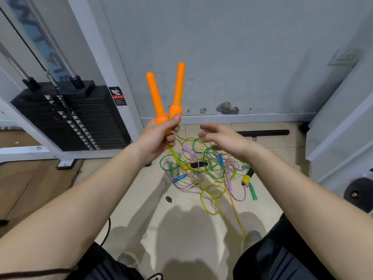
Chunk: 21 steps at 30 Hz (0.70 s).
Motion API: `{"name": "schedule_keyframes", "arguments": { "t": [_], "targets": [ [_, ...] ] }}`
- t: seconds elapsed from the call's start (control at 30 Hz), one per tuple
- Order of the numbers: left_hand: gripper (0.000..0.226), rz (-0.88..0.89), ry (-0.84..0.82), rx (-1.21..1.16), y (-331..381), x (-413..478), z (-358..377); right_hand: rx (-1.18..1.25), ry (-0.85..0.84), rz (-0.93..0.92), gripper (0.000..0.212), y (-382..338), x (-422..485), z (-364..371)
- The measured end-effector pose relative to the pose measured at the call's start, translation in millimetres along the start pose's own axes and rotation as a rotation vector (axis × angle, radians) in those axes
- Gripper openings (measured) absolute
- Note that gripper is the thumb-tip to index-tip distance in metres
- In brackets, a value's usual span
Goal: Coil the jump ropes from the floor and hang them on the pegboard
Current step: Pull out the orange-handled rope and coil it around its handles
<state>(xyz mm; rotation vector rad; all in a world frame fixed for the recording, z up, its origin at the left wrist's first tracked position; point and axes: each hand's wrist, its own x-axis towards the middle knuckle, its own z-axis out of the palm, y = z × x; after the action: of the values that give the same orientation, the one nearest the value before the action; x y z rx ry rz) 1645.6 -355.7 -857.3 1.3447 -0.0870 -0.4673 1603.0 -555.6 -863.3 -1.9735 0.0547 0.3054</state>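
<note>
The left hand (pixel 157 136) is clenched round two upright orange plastic rope handles (pixel 179 87). The right hand (pixel 226 138) is held spread nearby.

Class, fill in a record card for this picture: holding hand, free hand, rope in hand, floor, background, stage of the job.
Holding: left hand grips both orange handles, which point up
Free: right hand open, holding nothing
Rope in hand: yellow cord trails uncoiled to the floor
Floor: tangled pile of ropes with green, purple and blue handles
Background: weight stack at left
Stage: nothing coiled yet; pegboard not in view
</note>
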Motion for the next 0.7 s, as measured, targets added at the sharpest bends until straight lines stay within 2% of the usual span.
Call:
{"name": "schedule_keyframes", "arguments": {
  "t": [0.13,0.3,0.47,0.6,0.7],
  "targets": [
    [0.012,-0.066,-0.091,-0.047,-19.2,-7.3,25.7,0.318,-0.007,-0.100,0.022,-12.1,-2.1,28.0],
    [0.018,-0.142,-0.139,-0.125,-24.9,-8.2,21.3,0.534,0.023,-0.125,0.018,0.0,1.1,43.6],
    [0.053,-0.191,-0.089,-0.191,-43.5,-0.6,18.1,0.376,0.068,-0.146,0.015,8.0,12.7,53.2],
    [0.049,-0.119,0.092,0.079,-47.9,4.5,18.5,0.179,0.118,-0.140,0.015,18.1,20.6,48.8],
    [0.044,-0.048,0.145,0.195,-53.4,6.9,22.7,0.192,0.150,-0.128,0.026,18.8,24.7,51.5]
  ]
}}
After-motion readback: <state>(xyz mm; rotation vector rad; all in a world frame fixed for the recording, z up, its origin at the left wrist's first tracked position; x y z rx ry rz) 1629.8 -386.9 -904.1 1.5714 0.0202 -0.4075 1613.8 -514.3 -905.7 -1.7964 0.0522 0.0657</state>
